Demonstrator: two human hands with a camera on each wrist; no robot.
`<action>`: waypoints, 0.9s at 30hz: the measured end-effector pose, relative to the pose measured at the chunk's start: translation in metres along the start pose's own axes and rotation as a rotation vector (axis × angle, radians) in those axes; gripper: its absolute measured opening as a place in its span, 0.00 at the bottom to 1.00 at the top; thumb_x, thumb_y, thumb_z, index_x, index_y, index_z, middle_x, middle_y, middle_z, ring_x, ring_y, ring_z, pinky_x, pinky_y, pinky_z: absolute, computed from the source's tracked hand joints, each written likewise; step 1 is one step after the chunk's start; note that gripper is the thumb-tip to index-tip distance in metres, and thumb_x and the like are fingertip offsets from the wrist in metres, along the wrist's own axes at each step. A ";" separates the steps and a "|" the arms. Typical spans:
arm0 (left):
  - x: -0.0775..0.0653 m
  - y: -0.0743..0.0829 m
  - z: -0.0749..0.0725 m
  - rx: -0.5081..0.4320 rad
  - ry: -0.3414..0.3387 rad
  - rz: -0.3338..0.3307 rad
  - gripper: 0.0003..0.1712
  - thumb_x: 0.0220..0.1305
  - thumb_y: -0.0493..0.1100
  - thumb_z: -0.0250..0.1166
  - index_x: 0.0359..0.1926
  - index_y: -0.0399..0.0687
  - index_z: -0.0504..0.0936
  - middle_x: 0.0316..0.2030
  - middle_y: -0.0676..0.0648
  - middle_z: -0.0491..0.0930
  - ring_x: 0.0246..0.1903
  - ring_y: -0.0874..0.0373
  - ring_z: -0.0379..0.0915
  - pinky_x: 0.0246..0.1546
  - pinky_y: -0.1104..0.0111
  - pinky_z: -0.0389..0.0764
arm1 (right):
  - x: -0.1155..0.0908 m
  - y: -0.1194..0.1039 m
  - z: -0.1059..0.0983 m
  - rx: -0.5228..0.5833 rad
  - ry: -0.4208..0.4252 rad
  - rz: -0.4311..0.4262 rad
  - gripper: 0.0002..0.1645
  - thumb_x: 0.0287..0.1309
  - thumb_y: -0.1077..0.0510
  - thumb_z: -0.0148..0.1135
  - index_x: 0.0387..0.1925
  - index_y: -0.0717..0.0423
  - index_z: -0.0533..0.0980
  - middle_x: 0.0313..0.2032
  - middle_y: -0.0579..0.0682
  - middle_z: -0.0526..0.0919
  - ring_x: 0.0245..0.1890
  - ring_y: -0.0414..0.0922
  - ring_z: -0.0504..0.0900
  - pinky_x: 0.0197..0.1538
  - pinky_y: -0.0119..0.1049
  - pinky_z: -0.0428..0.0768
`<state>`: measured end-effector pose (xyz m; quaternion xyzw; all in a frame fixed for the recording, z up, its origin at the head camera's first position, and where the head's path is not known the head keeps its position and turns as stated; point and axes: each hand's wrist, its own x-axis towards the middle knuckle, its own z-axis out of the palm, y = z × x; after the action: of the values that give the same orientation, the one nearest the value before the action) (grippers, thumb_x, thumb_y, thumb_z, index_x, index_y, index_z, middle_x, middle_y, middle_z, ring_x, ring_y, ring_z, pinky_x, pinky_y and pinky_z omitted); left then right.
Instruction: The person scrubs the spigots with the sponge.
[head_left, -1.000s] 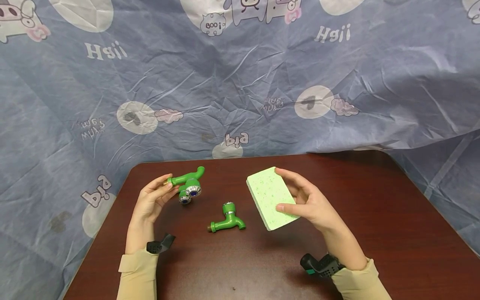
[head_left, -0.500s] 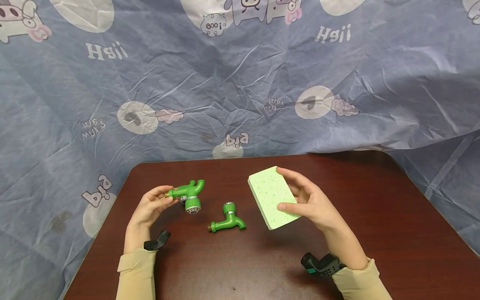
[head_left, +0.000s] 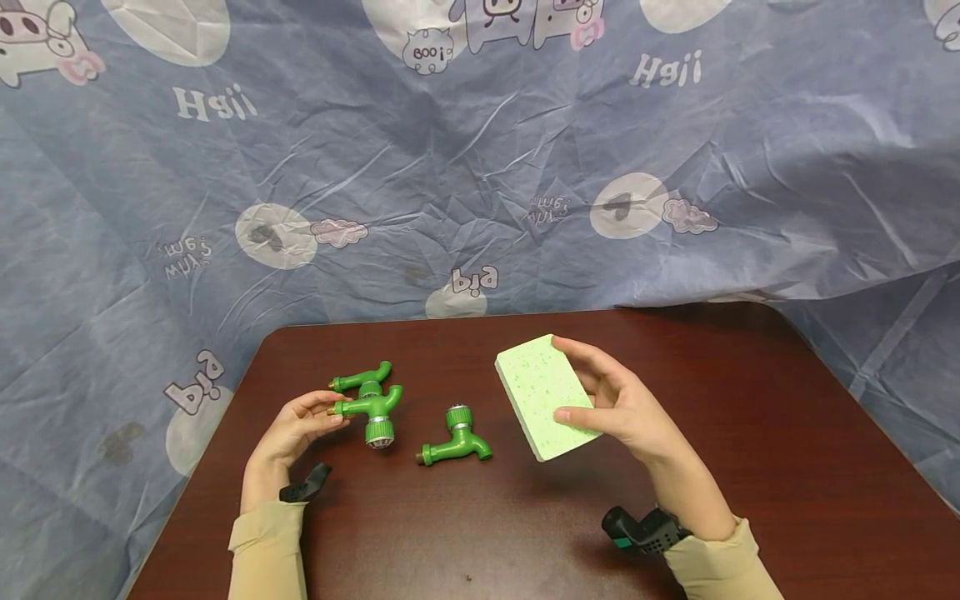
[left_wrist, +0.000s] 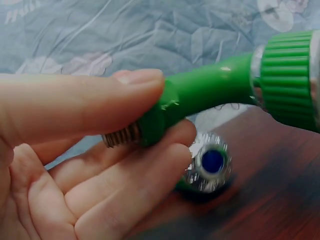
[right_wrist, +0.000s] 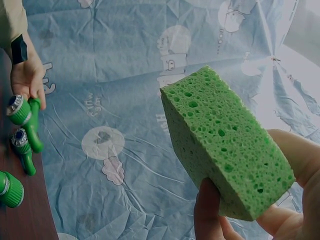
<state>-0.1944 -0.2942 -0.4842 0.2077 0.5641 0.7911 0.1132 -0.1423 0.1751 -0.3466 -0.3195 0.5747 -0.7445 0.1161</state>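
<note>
Currently, a green tap [head_left: 366, 407] is held by the left hand [head_left: 288, 429] on the left side of the tabletop [head_left: 525, 533], pinched between thumb and fingers beside its threaded end [left_wrist: 121, 136], with its knob [head_left: 379, 432] turned to the near side. Whether any of its weight is borne by the tabletop cannot be told. Since it is gripped at one end only, a twist under the knob's weight seems likely, so the pinch is best kept firm and the tap level; the fingers should be loosened only once it is fully supported. The second tap [head_left: 362, 381], just behind it, should not be knocked; whether the two touch is unclear. To the right, a third tap [head_left: 453, 448] is left unheld on the tabletop. Farther right, a sponge [head_left: 543, 396] is gripped aloft by the right hand [head_left: 618, 404]; only light pressure should be needed there. Beyond, a printed cloth [head_left: 442, 167] is hung.
</note>
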 end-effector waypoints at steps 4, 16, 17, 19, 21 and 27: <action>-0.003 -0.007 -0.007 0.010 0.004 -0.039 0.27 0.58 0.16 0.49 0.49 0.43 0.81 0.42 0.46 0.81 0.42 0.56 0.80 0.46 0.62 0.80 | 0.000 0.000 -0.001 -0.003 0.009 0.016 0.45 0.50 0.78 0.59 0.69 0.62 0.54 0.51 0.58 0.74 0.39 0.50 0.83 0.34 0.52 0.83; -0.005 -0.012 -0.009 0.159 0.128 -0.138 0.20 0.57 0.21 0.58 0.53 0.26 0.74 0.39 0.49 0.83 0.39 0.58 0.81 0.44 0.64 0.81 | 0.000 0.000 -0.004 -0.004 0.011 0.000 0.45 0.50 0.79 0.59 0.69 0.62 0.53 0.52 0.58 0.74 0.39 0.49 0.83 0.34 0.51 0.83; -0.005 -0.011 -0.009 0.193 0.153 -0.150 0.21 0.57 0.23 0.59 0.54 0.24 0.73 0.39 0.50 0.83 0.39 0.59 0.80 0.43 0.65 0.81 | 0.000 0.000 -0.004 -0.004 0.010 -0.001 0.45 0.50 0.79 0.59 0.69 0.62 0.53 0.52 0.58 0.74 0.39 0.49 0.83 0.34 0.51 0.83; -0.005 -0.010 -0.009 0.272 0.202 -0.179 0.24 0.56 0.26 0.63 0.55 0.22 0.71 0.39 0.52 0.83 0.39 0.62 0.80 0.41 0.69 0.82 | 0.000 0.000 -0.004 -0.006 0.012 -0.001 0.45 0.50 0.79 0.59 0.69 0.62 0.53 0.52 0.58 0.74 0.39 0.49 0.83 0.34 0.50 0.83; -0.005 -0.010 -0.008 0.343 0.256 -0.211 0.26 0.55 0.29 0.66 0.55 0.24 0.72 0.39 0.54 0.83 0.38 0.64 0.79 0.39 0.72 0.81 | 0.000 0.000 -0.004 -0.007 0.014 0.000 0.46 0.50 0.79 0.59 0.69 0.62 0.53 0.52 0.58 0.74 0.39 0.49 0.83 0.34 0.50 0.83; -0.003 -0.010 -0.006 0.482 0.348 -0.247 0.29 0.51 0.34 0.72 0.54 0.27 0.75 0.42 0.52 0.83 0.39 0.65 0.79 0.39 0.73 0.80 | 0.000 0.000 -0.005 -0.014 0.026 0.002 0.46 0.50 0.78 0.59 0.69 0.62 0.53 0.52 0.58 0.74 0.40 0.48 0.82 0.34 0.49 0.84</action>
<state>-0.1950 -0.2974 -0.4963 0.0201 0.7670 0.6387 0.0577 -0.1452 0.1790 -0.3473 -0.3101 0.5815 -0.7445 0.1072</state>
